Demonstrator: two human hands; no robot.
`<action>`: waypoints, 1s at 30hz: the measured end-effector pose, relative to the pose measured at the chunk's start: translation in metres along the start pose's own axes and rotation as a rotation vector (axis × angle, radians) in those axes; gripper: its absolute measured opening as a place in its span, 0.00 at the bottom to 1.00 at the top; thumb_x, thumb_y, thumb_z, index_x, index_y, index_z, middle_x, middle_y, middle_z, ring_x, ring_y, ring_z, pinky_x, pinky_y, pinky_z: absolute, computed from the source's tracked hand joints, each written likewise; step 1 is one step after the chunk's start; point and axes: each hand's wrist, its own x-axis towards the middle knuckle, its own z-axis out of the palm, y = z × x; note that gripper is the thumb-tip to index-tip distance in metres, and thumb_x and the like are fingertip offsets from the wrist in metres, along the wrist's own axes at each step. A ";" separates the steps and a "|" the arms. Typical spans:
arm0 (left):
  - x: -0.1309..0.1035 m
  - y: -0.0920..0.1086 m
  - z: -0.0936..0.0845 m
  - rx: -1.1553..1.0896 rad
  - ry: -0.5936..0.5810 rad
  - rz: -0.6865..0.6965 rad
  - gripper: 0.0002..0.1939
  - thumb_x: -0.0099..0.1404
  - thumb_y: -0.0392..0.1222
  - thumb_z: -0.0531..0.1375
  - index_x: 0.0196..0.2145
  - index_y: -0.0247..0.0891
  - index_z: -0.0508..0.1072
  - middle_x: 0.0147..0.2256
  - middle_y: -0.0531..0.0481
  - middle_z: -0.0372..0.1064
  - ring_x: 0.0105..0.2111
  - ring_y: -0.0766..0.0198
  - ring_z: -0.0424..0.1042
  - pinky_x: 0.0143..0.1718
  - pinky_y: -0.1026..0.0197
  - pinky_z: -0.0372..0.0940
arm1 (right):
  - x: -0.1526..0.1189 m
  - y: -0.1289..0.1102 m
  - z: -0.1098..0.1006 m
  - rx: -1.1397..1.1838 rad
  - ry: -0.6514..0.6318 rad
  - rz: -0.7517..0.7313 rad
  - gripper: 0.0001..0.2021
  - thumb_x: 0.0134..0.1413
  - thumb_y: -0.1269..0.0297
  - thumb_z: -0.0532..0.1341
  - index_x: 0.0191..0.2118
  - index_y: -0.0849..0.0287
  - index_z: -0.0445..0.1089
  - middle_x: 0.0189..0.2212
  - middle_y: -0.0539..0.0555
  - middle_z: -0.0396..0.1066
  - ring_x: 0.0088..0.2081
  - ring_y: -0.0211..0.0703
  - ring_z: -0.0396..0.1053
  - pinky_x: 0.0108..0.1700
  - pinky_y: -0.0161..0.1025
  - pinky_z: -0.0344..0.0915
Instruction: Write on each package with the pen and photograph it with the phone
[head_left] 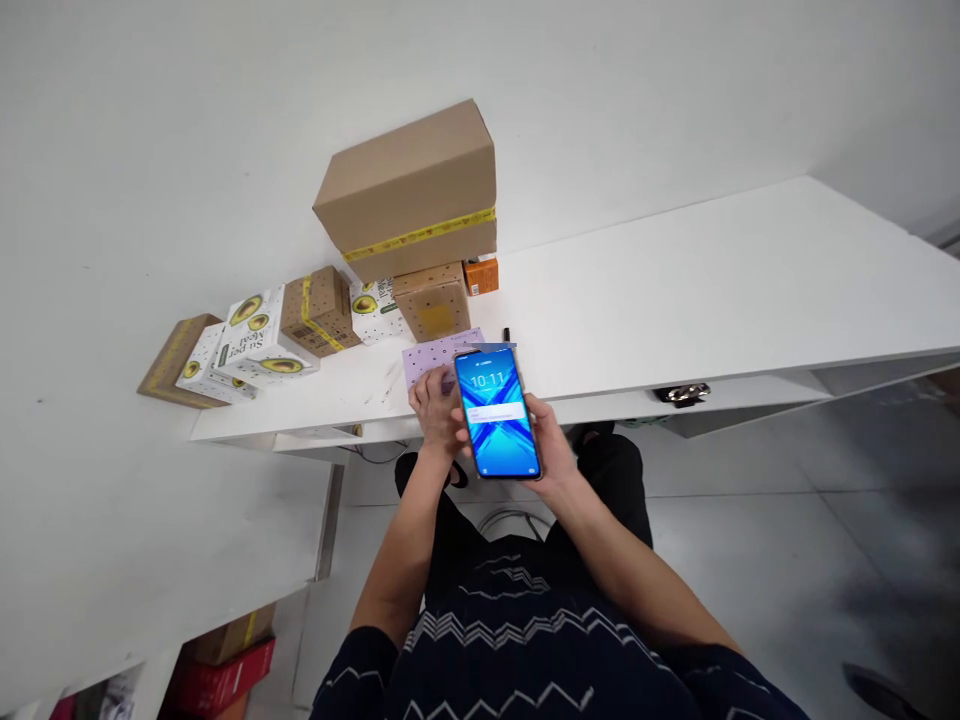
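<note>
My right hand point(553, 450) is closed around a smartphone point(499, 440), its fingertips curling over the phone's left edge. The lit screen faces up and reads 10:11 above a white notification band on a blue background. To the left of the phone is my left hand point(433, 410), its fingers bent and a little apart over the near edge of a flat purple dotted box point(427, 360). The phone hides the right part of this box. Just past the phone's top edge lies a black pen-like thing point(507, 335), partly covered.
Behind my hands, a large brown carton point(412, 195) sits above a smaller dotted carton point(435, 305) and an orange box point(482, 276). Avocado-printed white boxes point(262, 345) and taped cartons point(319, 310) line the white desk point(675, 290) leftward. A metal clip-like object point(684, 393) is at the front edge.
</note>
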 end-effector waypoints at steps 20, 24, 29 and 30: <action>0.005 0.001 0.000 0.058 0.203 0.142 0.21 0.65 0.44 0.61 0.56 0.51 0.76 0.51 0.40 0.67 0.54 0.44 0.62 0.58 0.41 0.54 | 0.027 -0.087 -0.133 -2.235 1.119 -0.259 0.24 0.63 0.54 0.53 0.56 0.66 0.68 0.49 0.75 0.66 0.48 0.66 0.61 0.48 0.57 0.57; 0.005 0.000 0.000 0.058 0.192 0.137 0.22 0.65 0.44 0.61 0.57 0.48 0.74 0.52 0.39 0.68 0.55 0.44 0.63 0.58 0.41 0.54 | 0.027 -0.090 -0.136 -2.170 1.092 -0.250 0.25 0.61 0.52 0.56 0.58 0.64 0.67 0.54 0.75 0.64 0.54 0.69 0.58 0.51 0.61 0.57; 0.006 0.001 0.000 -0.009 0.146 0.081 0.24 0.65 0.44 0.60 0.58 0.39 0.72 0.52 0.36 0.70 0.56 0.43 0.65 0.59 0.41 0.54 | 0.028 -0.093 -0.104 -1.940 0.733 -0.334 0.36 0.54 0.48 0.65 0.65 0.59 0.60 0.65 0.71 0.54 0.63 0.70 0.54 0.59 0.65 0.57; 0.006 0.001 0.000 -0.013 0.157 0.082 0.24 0.64 0.43 0.60 0.57 0.37 0.72 0.52 0.36 0.71 0.56 0.44 0.66 0.59 0.42 0.54 | 0.031 -0.093 -0.093 -1.859 0.574 -0.348 0.39 0.53 0.48 0.66 0.68 0.55 0.56 0.67 0.69 0.52 0.62 0.67 0.57 0.59 0.62 0.59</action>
